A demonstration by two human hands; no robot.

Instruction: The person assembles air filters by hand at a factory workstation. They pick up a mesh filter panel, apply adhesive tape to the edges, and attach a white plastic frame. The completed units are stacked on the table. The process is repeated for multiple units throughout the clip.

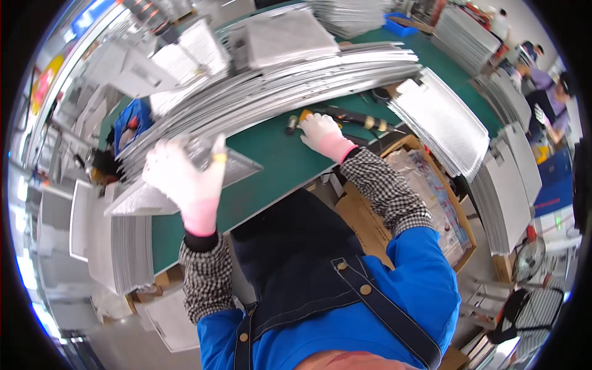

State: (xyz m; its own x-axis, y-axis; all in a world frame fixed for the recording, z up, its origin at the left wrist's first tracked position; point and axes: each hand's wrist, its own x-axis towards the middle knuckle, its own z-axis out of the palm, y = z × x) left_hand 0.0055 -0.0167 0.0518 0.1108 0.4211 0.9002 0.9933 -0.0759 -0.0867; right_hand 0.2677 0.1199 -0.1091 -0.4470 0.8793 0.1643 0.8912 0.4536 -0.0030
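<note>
My left hand (pixel 187 179), in a white glove with a pink cuff, lies over a silver sheet-metal panel (pixel 240 168) at the left of the green table. Its thumb stands apart from the fingers, and the far fingertips are partly hidden. My right hand (pixel 324 137), gloved the same way, is at the middle of the table with its fingers curled down by a yellow and black tool part. What lies under those fingertips is hidden. Just beyond it lies a dark power screwdriver (pixel 357 119) with a brass-coloured ring, its thin bit pointing right.
Behind my hands a long stack of silver panels (pixel 277 86) spans the green table (pixel 271 145). More panels stand at the left (pixel 126 253) and right (pixel 441 123). An open cardboard box (pixel 459 237) with plastic-wrapped contents sits below the right edge. Another person (pixel 549 102) works at the far right.
</note>
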